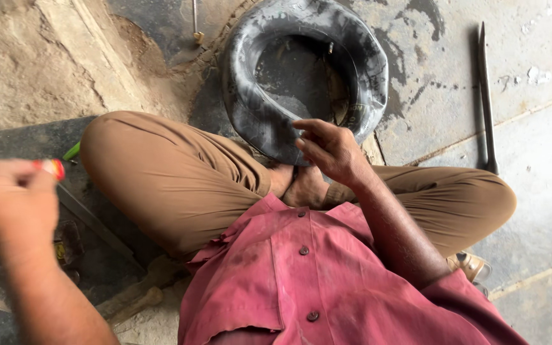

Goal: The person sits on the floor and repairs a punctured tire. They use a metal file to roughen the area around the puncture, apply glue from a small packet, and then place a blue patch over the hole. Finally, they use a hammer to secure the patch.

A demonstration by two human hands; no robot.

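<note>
A faded red buttoned shirt (301, 275), tan trousers (174, 179) and bare forearms.

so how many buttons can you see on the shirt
3 on the red shirt: one near the collar, one mid-chest, one lower down. Folds or the frame edge may hide others.

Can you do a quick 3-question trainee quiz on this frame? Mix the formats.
1. True or false: the right hand rests its fingers on the black inner tube.
2. What does the blurred left hand hold? A) a hammer B) a small red-tipped thing C) nothing
3. Fill in: the long metal bar lies on the concrete floor to the person's ____ side.

Key
1. True: the fingertips touch the tube's near rim.
2. B: what it is exactly is too blurred to tell.
3. Right: it lies apart from the tube.
</note>
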